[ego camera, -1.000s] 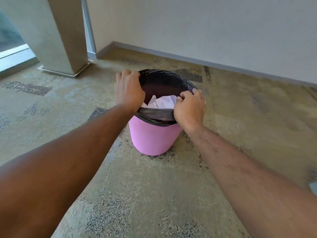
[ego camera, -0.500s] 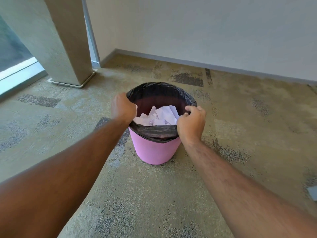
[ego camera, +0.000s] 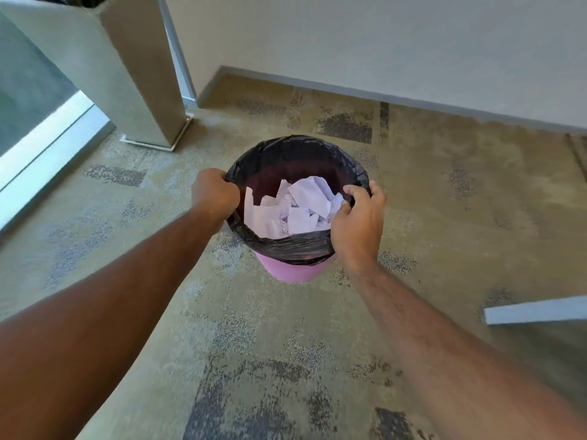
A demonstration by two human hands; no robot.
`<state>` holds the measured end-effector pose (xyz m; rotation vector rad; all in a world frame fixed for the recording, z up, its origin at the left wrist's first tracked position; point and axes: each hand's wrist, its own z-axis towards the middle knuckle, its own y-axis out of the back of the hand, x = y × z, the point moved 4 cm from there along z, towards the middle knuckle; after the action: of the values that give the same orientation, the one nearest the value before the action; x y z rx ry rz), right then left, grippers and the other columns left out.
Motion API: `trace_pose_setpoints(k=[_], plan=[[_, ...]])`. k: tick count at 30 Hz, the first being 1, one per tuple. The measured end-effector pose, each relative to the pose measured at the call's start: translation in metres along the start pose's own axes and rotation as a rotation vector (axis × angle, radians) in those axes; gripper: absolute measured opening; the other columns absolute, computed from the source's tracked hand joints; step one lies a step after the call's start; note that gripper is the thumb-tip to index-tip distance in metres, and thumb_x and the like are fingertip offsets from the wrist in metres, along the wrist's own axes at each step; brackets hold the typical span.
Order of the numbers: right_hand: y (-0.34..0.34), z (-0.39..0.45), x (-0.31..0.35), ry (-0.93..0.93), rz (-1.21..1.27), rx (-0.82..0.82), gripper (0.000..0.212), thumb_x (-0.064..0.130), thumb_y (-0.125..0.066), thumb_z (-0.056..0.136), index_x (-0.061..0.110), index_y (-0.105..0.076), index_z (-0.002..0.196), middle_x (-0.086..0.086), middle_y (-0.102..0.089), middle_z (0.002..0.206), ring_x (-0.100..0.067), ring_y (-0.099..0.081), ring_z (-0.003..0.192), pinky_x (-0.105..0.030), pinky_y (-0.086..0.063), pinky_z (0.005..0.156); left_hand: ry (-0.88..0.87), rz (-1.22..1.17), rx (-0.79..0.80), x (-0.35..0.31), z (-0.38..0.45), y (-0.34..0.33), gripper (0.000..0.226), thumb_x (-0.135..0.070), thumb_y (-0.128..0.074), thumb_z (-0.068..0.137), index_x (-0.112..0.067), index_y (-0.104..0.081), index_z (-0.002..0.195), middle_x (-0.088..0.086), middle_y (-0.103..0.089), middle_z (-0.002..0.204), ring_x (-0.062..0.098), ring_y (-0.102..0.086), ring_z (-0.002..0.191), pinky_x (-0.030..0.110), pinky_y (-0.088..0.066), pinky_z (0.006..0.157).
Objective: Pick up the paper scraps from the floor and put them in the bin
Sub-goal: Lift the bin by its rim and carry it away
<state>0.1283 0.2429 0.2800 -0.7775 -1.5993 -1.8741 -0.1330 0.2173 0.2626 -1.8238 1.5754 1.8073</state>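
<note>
Both hands, left hand (ego camera: pixel 215 194) & right hand (ego camera: pixel 358 219), grip the bin (ego camera: pixel 293 271) rim. Lift slow, keep it flat so paper scraps (ego camera: pixel 295 208) stay inside.

Both hands grip bin (ego camera: pixel 295 271) — scraps (ego camera: pixel 295 208) inside.

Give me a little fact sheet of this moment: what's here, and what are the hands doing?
bin: pink bin standing on the carpet, lined with a black bag
contents: white paper scraps piled inside
left hand: left hand grips the bag's rim on the left side
right hand: right hand holds the rim on the right side
floor: patterned carpet; a pale flat strip lies at the right edge, unclear what it is
nearby: grey pillar behind left
</note>
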Motion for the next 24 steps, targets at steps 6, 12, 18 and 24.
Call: trace_pose_setpoints(k=[6,12,18,24], plan=[[0.074,0.016,0.05,0.0,0.008,0.078,0.032,0.002,-0.05,0.101,0.008,-0.06,0.131,-0.012,-0.031,0.159,-0.021,-0.034,0.147,-0.012,-0.027,0.1,0.099,-0.066,0.089,-0.058,-0.035,0.041,0.026,-0.001,-0.049,0.065,-0.02,-0.059,0.079,0.005,-0.052,0.079,0.017,-0.048,0.075,0.037,-0.04,0.066],[0.098,0.046,0.074,-0.032,0.038,0.1,0.032,0.002,-0.052,0.099,0.008,-0.059,0.13,-0.011,-0.033,0.156,-0.021,-0.034,0.146,-0.024,-0.037,0.11,0.092,-0.119,0.087,-0.111,-0.044,0.053,0.024,0.007,-0.054,0.089,-0.01,-0.071,0.092,0.005,-0.067,0.083,0.018,-0.061,0.075,0.027,-0.049,0.072],[0.08,0.098,0.086,-0.115,0.045,0.147,0.034,0.008,-0.054,0.101,0.014,-0.057,0.134,-0.006,-0.026,0.157,-0.021,-0.036,0.144,-0.028,-0.041,0.107,0.095,-0.189,0.078,-0.13,-0.005,0.039,0.032,0.003,-0.056,0.093,-0.024,-0.072,0.092,-0.002,-0.073,0.089,0.022,-0.071,0.092,0.036,-0.06,0.082],[0.04,0.177,0.101,-0.18,0.003,0.205,0.032,0.011,-0.054,0.102,0.017,-0.059,0.133,-0.004,-0.027,0.157,-0.021,-0.039,0.141,-0.032,-0.043,0.108,0.106,-0.177,0.079,-0.157,0.078,0.022,0.031,0.0,-0.06,0.092,-0.025,-0.075,0.102,-0.012,-0.074,0.087,0.016,-0.072,0.087,0.042,-0.06,0.085]])
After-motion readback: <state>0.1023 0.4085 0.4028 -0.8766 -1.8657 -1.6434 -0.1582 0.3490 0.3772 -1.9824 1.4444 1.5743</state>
